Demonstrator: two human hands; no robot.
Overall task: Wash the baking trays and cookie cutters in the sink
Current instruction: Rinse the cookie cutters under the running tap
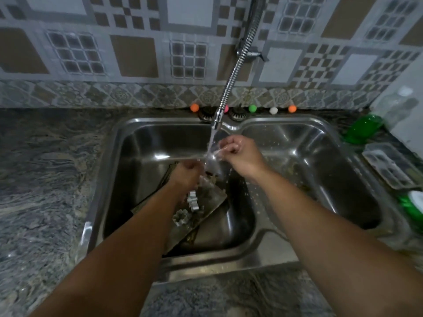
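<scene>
Water runs from the flexible faucet (216, 123) into the left basin of the steel sink (119, 138). My right hand (238, 152) pinches a small shiny cookie cutter (212, 164) in the stream; splashing water blurs its shape. Just below, my left hand (186, 173) has its fingers curled at the lower end of the same piece. A baking tray (211, 202) leans tilted in the left basin. On it lie two metal cookie cutters, one (193, 201) beside my left forearm and a flower-shaped one (182, 217) lower down.
The right basin (320, 156) holds only water drops. On the counter to the right stand a green bottle (364, 128), a clear tray (389, 168) and a green-and-white item (413, 205). Coloured balls (252, 108) line the sink's back edge. Granite counter (45, 179) spreads left.
</scene>
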